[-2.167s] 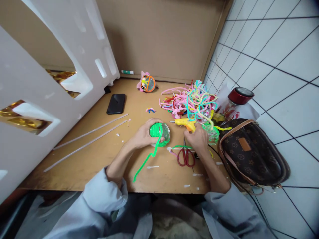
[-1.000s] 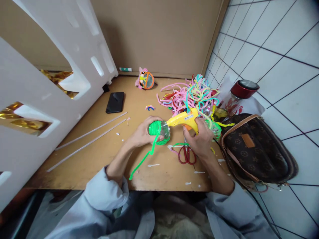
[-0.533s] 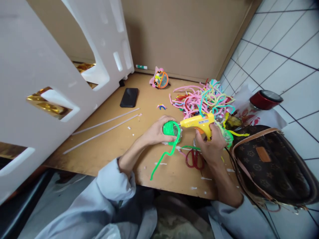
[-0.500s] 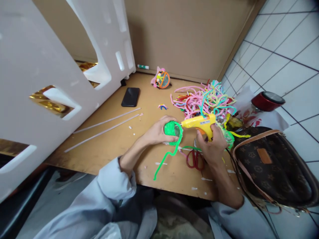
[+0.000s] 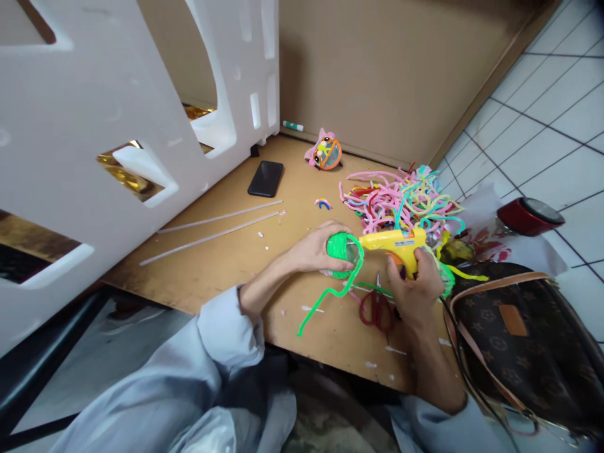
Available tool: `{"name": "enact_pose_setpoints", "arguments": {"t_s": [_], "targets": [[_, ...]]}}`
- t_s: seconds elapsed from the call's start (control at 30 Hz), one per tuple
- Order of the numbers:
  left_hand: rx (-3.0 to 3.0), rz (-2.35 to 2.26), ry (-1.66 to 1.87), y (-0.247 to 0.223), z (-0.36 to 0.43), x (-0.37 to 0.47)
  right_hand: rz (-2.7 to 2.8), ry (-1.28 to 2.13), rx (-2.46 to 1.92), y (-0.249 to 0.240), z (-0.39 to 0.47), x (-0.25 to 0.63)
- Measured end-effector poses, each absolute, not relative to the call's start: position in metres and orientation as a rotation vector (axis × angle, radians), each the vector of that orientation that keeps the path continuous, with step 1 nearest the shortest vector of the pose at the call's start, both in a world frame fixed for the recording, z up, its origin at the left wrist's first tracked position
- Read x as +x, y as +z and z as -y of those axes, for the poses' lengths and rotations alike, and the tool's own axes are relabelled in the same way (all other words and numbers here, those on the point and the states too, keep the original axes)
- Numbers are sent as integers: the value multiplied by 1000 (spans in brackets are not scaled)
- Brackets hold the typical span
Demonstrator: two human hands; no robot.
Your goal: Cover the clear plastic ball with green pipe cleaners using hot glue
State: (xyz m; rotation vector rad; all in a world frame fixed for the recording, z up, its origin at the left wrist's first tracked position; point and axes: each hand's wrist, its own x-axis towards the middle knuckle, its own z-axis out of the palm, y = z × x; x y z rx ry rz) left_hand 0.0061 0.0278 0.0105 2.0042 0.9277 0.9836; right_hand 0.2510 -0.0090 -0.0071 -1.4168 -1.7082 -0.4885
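Observation:
My left hand (image 5: 317, 250) is wrapped round a small clear bottle (image 5: 352, 253) with bright green pipe cleaner (image 5: 338, 246) wound about it. A loose green end trails down toward the table's front edge. In my right hand (image 5: 418, 280) is a yellow hot glue gun (image 5: 392, 242), its fingers closed on the handle and trigger. The nozzle points left and meets or nearly meets the bottle's right rim; I cannot tell whether it touches. Red-handled scissors (image 5: 376, 309) lie on the table below the gun.
Behind the gun is a heap of coloured pipe cleaners (image 5: 391, 198). A phone (image 5: 265, 178), two glue sticks (image 5: 212, 238), a decorated ornament (image 5: 325, 151) and a marker (image 5: 293, 126) lie farther back. A brown handbag (image 5: 528, 333) and a red-lidded jar (image 5: 531, 216) stand right; a white plastic panel (image 5: 141, 82) rises left.
The whole scene has shifted right in view as the head turned slightly left. Both hands keep their holds on the bottle and glue gun, the nozzle still at the bottle's rim.

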Motion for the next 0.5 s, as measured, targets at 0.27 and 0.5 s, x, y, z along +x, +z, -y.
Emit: {"name": "enact_pose_setpoints", "arguments": {"t_s": [0.27,0.5], "targets": [[1995,-928,985,11,-27,6,1725,-560,-1380,-4,10,252],[1993,-923,996,11,-27,5,1738,-539,-1395,-4,10,252]]}}
